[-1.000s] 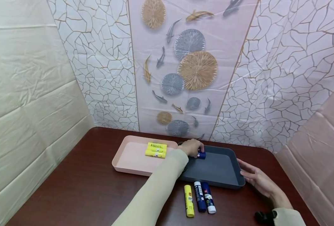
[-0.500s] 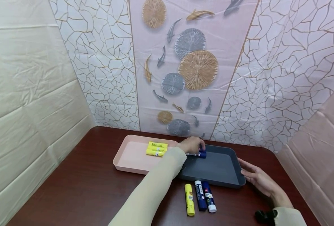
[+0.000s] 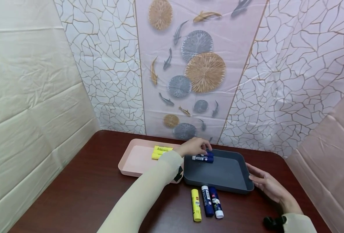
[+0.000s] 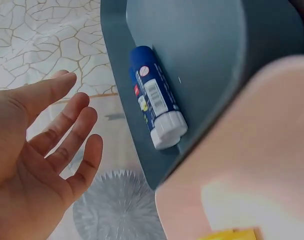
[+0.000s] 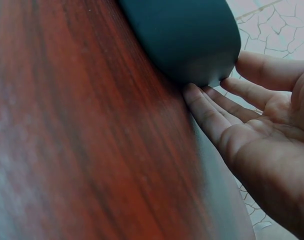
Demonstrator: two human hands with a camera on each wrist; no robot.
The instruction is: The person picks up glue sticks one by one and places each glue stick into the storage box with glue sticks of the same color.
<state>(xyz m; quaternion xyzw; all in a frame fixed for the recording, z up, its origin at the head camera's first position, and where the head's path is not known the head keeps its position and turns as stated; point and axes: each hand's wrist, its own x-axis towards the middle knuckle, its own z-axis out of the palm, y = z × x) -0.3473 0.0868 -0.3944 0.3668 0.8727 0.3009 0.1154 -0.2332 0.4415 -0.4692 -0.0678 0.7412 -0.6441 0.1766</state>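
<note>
Dark reddish-brown tabletop [image 3: 73,187] before crackle-patterned cloth [image 3: 111,77] with fish panel [image 3: 201,69].

Two blue glue sticks [image 4: 155,92], flat in gray tray [image 3: 221,174].

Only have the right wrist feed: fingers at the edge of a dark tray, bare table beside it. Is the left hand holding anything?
Observer: No, the left hand is empty, near the dark tray.
Operator: What's in it?
Observer: Two blue glue sticks, lying side by side.
Operator: Any lying directly on the table?
Observer: Three, in front of that tray: one yellow stick and two more blue ones.
</note>
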